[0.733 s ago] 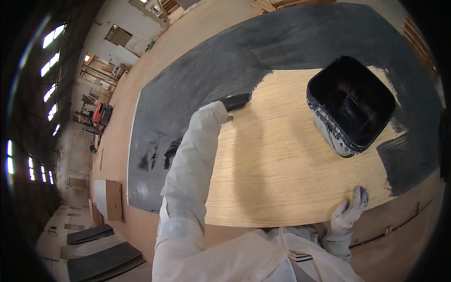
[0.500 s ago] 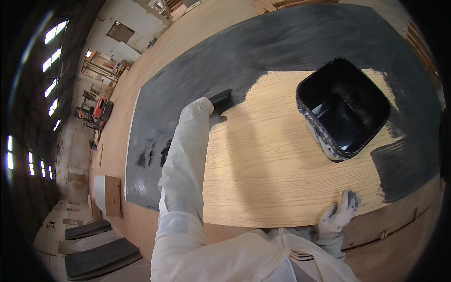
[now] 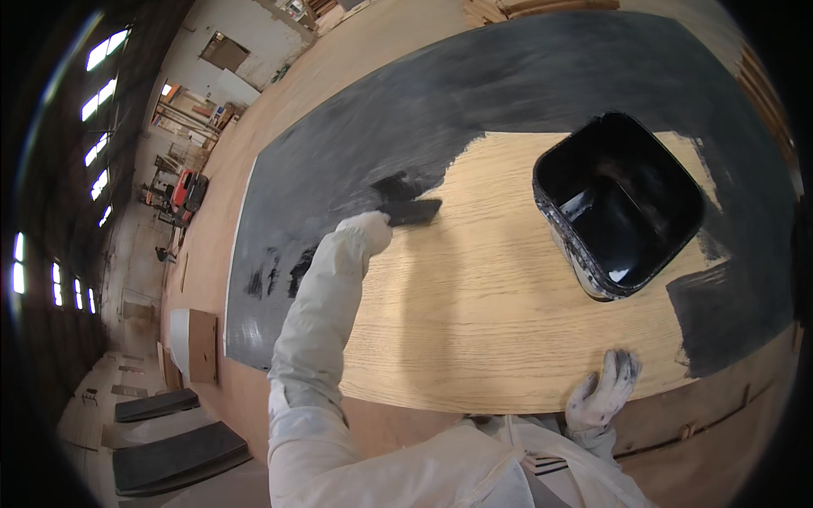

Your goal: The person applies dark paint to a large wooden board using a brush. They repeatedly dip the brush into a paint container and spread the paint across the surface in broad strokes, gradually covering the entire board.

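Observation:
My left hand (image 3: 366, 230), gloved in white, is closed around a wide, black, paint-coated applicator (image 3: 410, 212). Whether it is a brush or a pad cannot be made out. Its working edge touches the large wooden panel (image 3: 500, 330) where black paint meets bare pale grain. On the panel's right half stands a black square bucket (image 3: 622, 190) with dark wet paint inside and pale smears down its outer wall. At the panel's near edge, my right hand (image 3: 605, 391) rests open in a paint-stained glove, fingers stretched out and nothing in them.
Black paint (image 3: 525, 63) covers the panel's far and left areas. Left of it, a box-like block (image 3: 195, 345) stands on the floor, with dark panels (image 3: 179, 457) nearer me. A red forklift (image 3: 185, 196) is farther off. Stacked boards (image 3: 542, 7) lie beyond the far edge.
My left hand has drawn the applicator nearer to me, and its edge has turned more level. A fresh dark patch shows behind it. My right hand has shifted slightly left.

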